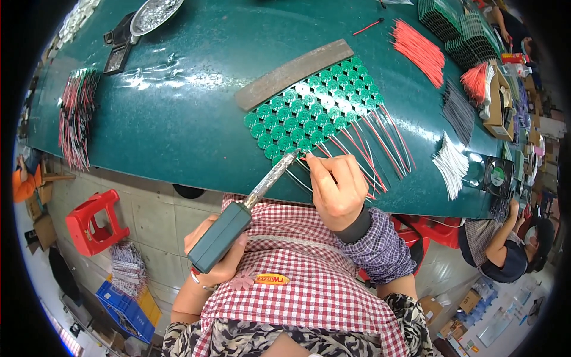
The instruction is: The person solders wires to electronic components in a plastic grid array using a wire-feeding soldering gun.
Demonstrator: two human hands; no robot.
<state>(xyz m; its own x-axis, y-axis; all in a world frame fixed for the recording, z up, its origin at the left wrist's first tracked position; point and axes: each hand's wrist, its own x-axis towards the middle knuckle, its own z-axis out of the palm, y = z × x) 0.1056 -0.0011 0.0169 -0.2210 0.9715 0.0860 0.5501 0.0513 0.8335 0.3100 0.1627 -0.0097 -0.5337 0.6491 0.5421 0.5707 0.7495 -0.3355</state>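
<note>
My left hand is wrapped around the dark green handle of a soldering iron. The iron's metal shaft points up and right, its tip at the near edge of a panel of round green circuit boards. Close beside that tip, my right hand pinches a thin red wire against the panel's edge. Red and white wires trail from the boards along the right part of this edge. A flat grey bar lies along the panel's far edge.
Bundles of red wires, black wires and white wires lie to the right. Mixed wires rest at left, with a metal dish far left. A small fan stands near another person. A red stool is on the floor.
</note>
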